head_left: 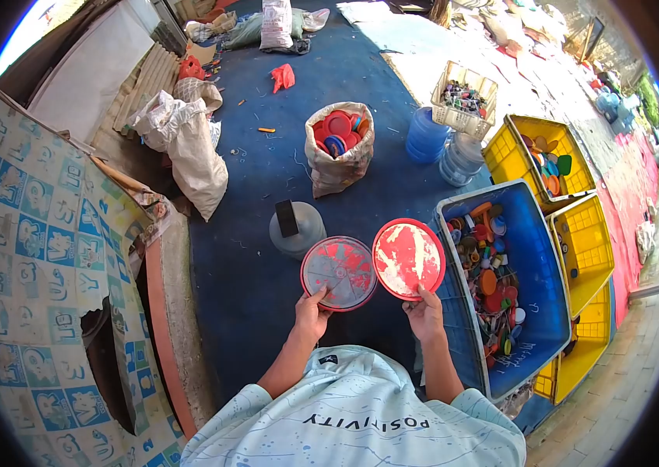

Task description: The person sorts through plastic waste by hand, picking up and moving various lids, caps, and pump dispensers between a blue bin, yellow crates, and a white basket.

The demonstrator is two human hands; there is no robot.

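My left hand (311, 315) grips the lower edge of a round plastic lid (337, 272), red under a greyish, worn face, with the thumb on top. In my right hand (424, 313) is a second round lid (408, 258), bright red with pale peeling patches, pinched at its bottom rim. The two lids are side by side in front of my chest, their edges nearly meeting. Just beyond the left lid stands a translucent plastic jug (298, 240) with a dark phone-like slab (287, 219) on it. To the right is a blue crate (536, 311) of mixed caps and lids.
Ahead stands a woven sack (337, 173) filled with red lids. Yellow crates (582, 241) line the right side, near blue water bottles (426, 136) and a cream basket (466, 109) of small caps. A white sack (197, 167) leans at left, beside a patterned sheet (49, 272).
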